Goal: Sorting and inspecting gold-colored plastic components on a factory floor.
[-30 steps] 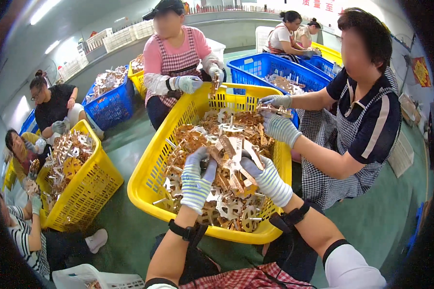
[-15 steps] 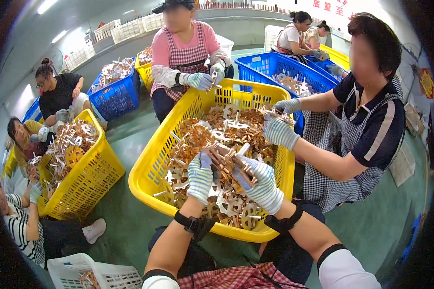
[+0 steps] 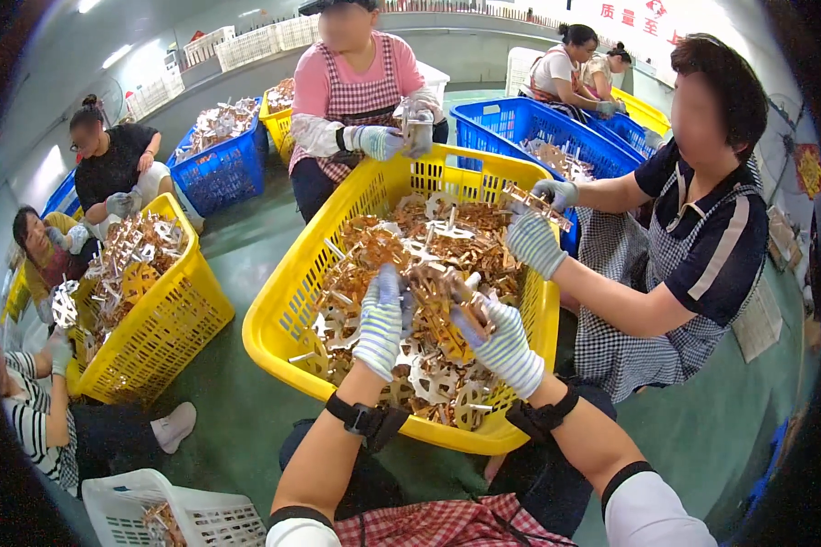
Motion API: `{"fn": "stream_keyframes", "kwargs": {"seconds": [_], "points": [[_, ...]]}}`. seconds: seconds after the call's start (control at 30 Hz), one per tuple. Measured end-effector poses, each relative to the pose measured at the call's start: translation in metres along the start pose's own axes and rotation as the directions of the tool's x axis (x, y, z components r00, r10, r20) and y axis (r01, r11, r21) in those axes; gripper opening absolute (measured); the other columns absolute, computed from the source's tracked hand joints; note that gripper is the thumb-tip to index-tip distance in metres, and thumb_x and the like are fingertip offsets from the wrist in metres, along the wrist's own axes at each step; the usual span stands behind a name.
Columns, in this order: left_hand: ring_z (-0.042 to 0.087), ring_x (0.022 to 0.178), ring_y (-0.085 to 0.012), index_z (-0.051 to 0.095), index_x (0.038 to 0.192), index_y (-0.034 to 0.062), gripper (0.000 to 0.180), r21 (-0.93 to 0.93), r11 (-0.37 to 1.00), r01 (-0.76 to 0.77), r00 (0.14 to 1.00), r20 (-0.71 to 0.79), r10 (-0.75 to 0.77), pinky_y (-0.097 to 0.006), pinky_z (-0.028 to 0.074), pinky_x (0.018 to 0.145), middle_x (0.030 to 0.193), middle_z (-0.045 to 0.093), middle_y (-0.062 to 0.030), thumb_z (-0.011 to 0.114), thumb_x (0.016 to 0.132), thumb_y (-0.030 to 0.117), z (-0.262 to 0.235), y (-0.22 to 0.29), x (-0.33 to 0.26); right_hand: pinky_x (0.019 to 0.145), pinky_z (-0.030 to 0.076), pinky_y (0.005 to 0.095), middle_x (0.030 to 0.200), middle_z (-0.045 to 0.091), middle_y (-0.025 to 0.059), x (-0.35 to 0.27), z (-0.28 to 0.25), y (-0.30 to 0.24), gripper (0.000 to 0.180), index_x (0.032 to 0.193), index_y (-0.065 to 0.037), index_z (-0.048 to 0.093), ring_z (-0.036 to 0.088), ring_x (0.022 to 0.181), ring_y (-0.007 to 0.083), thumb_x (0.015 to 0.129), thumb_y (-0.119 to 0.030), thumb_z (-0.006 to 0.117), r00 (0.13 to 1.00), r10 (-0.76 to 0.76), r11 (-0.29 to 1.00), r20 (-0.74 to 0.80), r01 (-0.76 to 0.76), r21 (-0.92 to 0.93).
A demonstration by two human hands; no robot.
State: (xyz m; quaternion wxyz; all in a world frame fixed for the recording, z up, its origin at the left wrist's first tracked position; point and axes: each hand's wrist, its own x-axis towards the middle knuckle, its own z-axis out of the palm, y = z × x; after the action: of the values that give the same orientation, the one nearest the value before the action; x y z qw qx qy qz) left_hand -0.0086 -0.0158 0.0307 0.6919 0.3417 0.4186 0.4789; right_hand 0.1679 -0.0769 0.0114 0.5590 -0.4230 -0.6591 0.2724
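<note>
Copper stampings (image 3: 440, 294) clutched between your left hand (image 3: 380, 321) and right hand (image 3: 502, 345), over near centre of yellow basket (image 3: 292, 301). Likely stiff, thin, sharp-edged, tangle-prone; grip flat faces, not edges.

The left hand (image 3: 380, 319) and right hand (image 3: 500, 342) hide part of the copper piece (image 3: 438, 296) they grip.

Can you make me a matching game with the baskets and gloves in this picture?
Things:
1. big basket under the two nearest gloved hands
2. basket behind it on the right
3. small crate at bottom left
4. left hand

Colours:
a. white
b. yellow
c. striped glove
d. blue

Pairs: 1-b, 2-d, 3-a, 4-c
</note>
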Motion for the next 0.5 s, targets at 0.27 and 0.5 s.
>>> {"fn": "stream_keyframes", "kwargs": {"seconds": [0.27,0.5], "points": [[0.048,0.062,-0.0179,0.058,0.093,-0.0045,0.039,0.626,0.588,-0.512,0.698,-0.095,0.71,-0.034,0.043,0.06,0.071,0.058,-0.0112,0.047,0.094,0.033,0.0,-0.017,0.01,0.061,0.049,0.0286,0.075,0.063,0.0078,-0.002,0.007,-0.013,0.044,0.121,-0.011,0.056,0.062,0.065,0.0169,0.078,-0.006,0.065,0.99,0.003,0.975,0.138,0.028,-0.22],[0.046,0.053,-0.0155,0.054,0.077,0.0001,0.034,0.569,0.591,-0.572,0.631,-0.156,0.76,-0.032,0.04,0.05,0.062,0.055,-0.0082,0.048,0.093,0.03,-0.004,-0.023,0.014,0.073,0.05,0.024,0.094,0.064,0.0045,-0.003,0.029,-0.003,0.022,0.106,0.0,0.059,0.06,0.08,0.0114,0.087,-0.012,0.059,0.984,0.173,0.873,-0.047,-0.131,0.469]]}}
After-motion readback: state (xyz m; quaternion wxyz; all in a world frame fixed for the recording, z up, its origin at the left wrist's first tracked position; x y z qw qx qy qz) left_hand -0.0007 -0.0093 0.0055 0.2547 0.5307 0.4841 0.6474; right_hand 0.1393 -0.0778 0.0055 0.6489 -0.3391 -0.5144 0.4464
